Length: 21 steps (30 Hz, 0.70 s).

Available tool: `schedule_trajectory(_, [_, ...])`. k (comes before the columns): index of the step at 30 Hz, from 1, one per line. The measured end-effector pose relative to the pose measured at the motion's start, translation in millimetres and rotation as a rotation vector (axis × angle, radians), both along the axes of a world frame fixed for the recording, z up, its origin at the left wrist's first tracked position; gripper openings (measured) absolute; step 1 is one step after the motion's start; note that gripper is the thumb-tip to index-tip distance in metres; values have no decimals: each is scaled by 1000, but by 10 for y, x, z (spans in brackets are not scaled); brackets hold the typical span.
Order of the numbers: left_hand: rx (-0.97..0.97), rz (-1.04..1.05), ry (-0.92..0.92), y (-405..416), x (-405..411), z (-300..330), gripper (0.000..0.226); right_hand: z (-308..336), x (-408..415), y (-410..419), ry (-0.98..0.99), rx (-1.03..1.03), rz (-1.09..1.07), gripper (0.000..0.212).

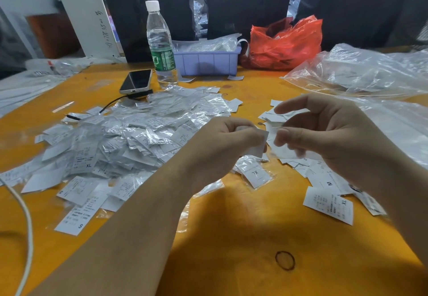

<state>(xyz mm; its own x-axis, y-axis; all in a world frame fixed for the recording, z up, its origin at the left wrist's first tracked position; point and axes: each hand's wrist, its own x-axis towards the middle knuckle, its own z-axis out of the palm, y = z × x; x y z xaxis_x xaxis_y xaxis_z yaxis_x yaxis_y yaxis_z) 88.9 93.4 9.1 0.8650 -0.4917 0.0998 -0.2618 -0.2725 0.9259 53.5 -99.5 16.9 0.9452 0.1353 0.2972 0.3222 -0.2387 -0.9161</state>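
Bagging tags | our left hand (pixel 222 138) pinches white label (pixel 260 144) — free edge points right | our right hand (pixel 335 133) pinches clear sleeve (pixel 284 150) just beside it, mouth blurred | we hold both above orange table (pixel 231 226)

One bottle (pixel 159 40), one phone (pixel 136 81), one tray (pixel 208 61), one red bag (pixel 287 43), and seemingly countless bagged labels (pixel 129 133).

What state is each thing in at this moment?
left hand, grips white label
right hand, pinches clear sleeve
water bottle, upright, capped
phone, screen dark
red bag, open at top
purple bin, uncovered, holds packets
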Motion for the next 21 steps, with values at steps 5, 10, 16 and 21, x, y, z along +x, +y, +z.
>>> schedule_trajectory(5, [7,-8,-34,-14,-1,-28,23,-19,10,10,17,2,50,43])
schedule_trajectory(10, [28,10,-42,-33,-22,-9,30,-32,6,29,33,14,93,44])
schedule_trajectory(16, [62,56,-67,-28,-23,-2,35,-14,-2,30,38,-4,99,49])
schedule_trajectory(21, [61,44,-66,-44,-21,-12,35,-10,-1,48,47,3,110,52])
